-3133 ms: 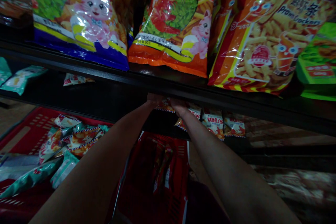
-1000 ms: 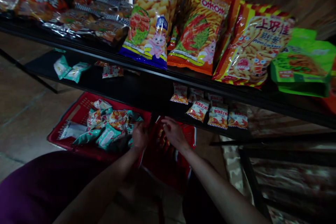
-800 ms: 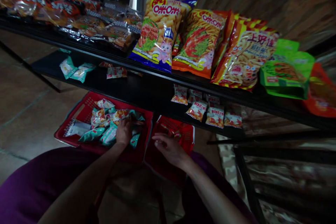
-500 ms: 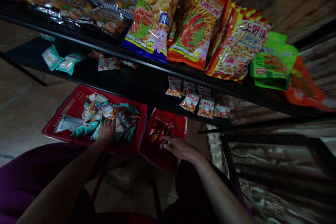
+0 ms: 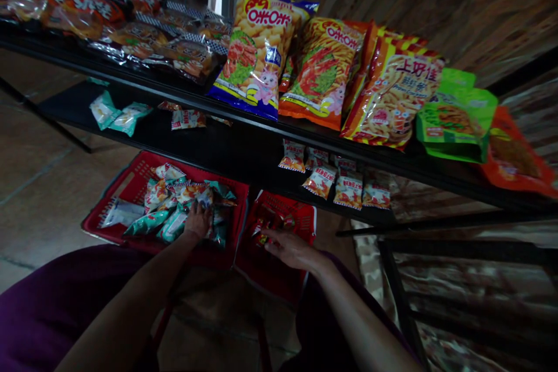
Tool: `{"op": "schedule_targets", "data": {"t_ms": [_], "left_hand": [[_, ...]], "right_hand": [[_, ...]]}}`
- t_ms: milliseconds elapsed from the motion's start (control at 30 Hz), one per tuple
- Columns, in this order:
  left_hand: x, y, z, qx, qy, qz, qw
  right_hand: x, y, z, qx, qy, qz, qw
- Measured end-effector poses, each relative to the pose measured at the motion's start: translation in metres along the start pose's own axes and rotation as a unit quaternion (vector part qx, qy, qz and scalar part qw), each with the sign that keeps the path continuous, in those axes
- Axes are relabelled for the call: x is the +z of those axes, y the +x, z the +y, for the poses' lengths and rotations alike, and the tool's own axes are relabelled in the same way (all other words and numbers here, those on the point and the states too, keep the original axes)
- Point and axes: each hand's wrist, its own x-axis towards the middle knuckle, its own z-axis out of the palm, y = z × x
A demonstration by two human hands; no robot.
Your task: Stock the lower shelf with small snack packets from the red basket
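Note:
My left hand (image 5: 198,221) reaches into the left red basket (image 5: 98,215), its fingers spread over the packets near the basket's right side. Teal snack packets (image 5: 148,222) and white-and-orange snack packets (image 5: 156,195) lie heaped there. Over the smaller red basket (image 5: 307,224) is my right hand (image 5: 290,249), palm down, thumb and fingers apart. Its fingertips come up to a small red-and-yellow packet (image 5: 260,237); dim light obscures the contact. More dark red packets lie behind that hand.
A black rack stands ahead. Large snack bags (image 5: 257,49) line its upper shelf (image 5: 174,90). Small white-and-orange packets (image 5: 349,189) and teal packets (image 5: 131,117) sit on the lower shelf (image 5: 235,148). Black metal legs (image 5: 401,290) stand at right.
The view has tilted up slightly. My left hand has shifted right across the heap in its basket. My right hand has moved a little to the left over the red packets.

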Motion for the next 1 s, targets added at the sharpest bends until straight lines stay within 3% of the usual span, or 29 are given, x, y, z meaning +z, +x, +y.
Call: {"op": "schedule_targets", "data": {"t_ms": [100, 200, 433, 567, 667, 767, 867, 900, 1000], "left_hand": [[-0.003, -0.004, 0.003, 0.026, 0.018, -0.020, 0.999], [-0.008, -0.004, 0.010, 0.037, -0.048, -0.023, 0.998], [-0.040, 0.013, 0.008, -0.027, -0.224, 0.016, 0.974], [-0.071, 0.019, 0.002, -0.104, -0.337, 0.048, 0.935], [-0.093, 0.011, 0.007, -0.145, -0.434, 0.070, 0.887], [-0.110, -0.007, 0.020, -0.157, -0.569, 0.063, 0.804], [-0.122, -0.026, 0.033, -0.167, -0.696, 0.040, 0.697], [-0.125, -0.030, 0.036, -0.166, -0.717, 0.036, 0.676], [-0.129, -0.034, 0.046, -0.161, -0.744, 0.029, 0.648]], "right_hand": [[-0.002, 0.006, -0.002, 0.009, -0.017, -0.010, 1.000], [-0.002, 0.012, -0.004, 0.014, -0.021, -0.025, 0.999], [0.002, 0.019, -0.002, -0.003, 0.001, -0.016, 1.000], [0.004, 0.021, -0.002, -0.022, 0.016, -0.004, 1.000], [0.007, 0.026, -0.005, -0.011, 0.104, 0.042, 0.994], [0.010, 0.031, -0.015, 0.034, 0.311, 0.074, 0.947], [0.012, 0.035, -0.027, 0.068, 0.512, 0.089, 0.852], [0.013, 0.037, -0.029, 0.077, 0.552, 0.101, 0.824], [0.017, 0.042, -0.032, 0.093, 0.617, 0.135, 0.770]]}}
